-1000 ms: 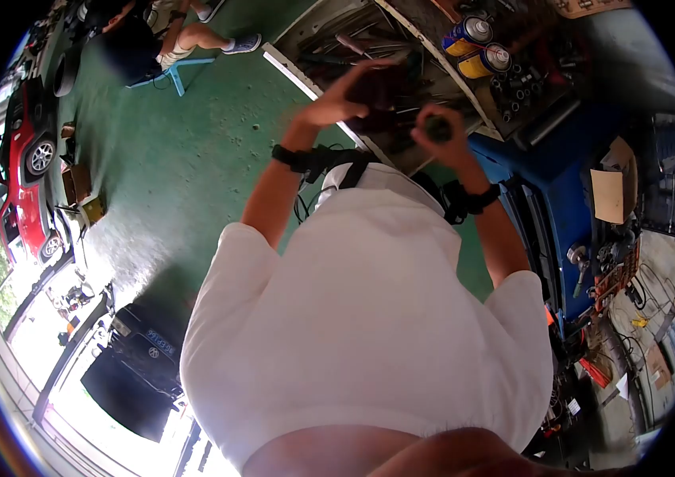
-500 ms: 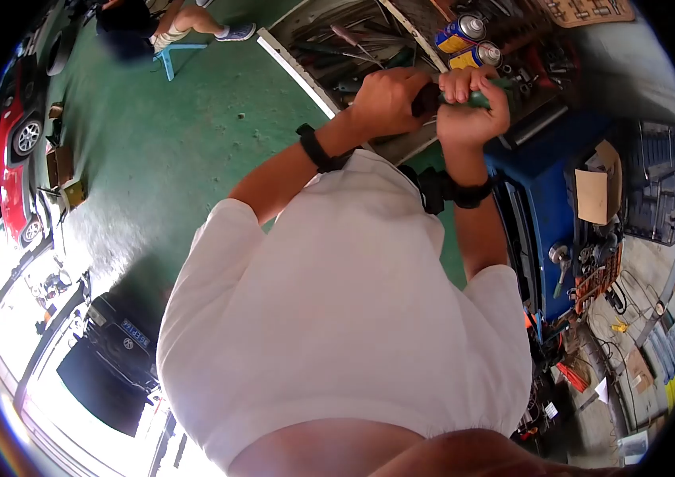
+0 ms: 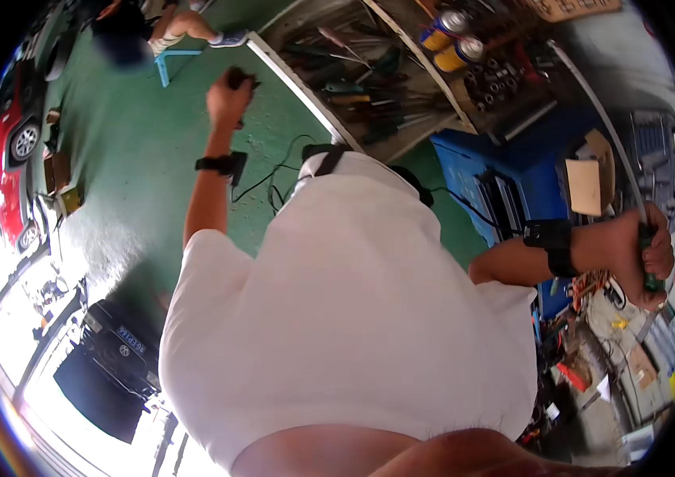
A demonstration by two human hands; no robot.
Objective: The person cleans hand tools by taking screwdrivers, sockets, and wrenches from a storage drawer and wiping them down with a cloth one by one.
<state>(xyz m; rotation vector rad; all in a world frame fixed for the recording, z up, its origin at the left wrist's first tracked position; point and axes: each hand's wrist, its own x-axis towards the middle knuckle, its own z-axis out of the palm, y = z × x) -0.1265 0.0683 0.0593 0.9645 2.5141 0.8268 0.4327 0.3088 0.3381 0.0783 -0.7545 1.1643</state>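
- The right hand (image 3: 652, 256) was closed round the green handle of a long-shafted tool (image 3: 617, 137), well out to the right.
- The left hand (image 3: 228, 101) gripped a dark object (image 3: 237, 78) above the green floor (image 3: 186, 119).
- Hand tools (image 3: 361, 97) filled the open tray (image 3: 293, 86).

Tools (image 3: 349, 99) in tray (image 3: 293, 86), cans (image 3: 459, 54) right
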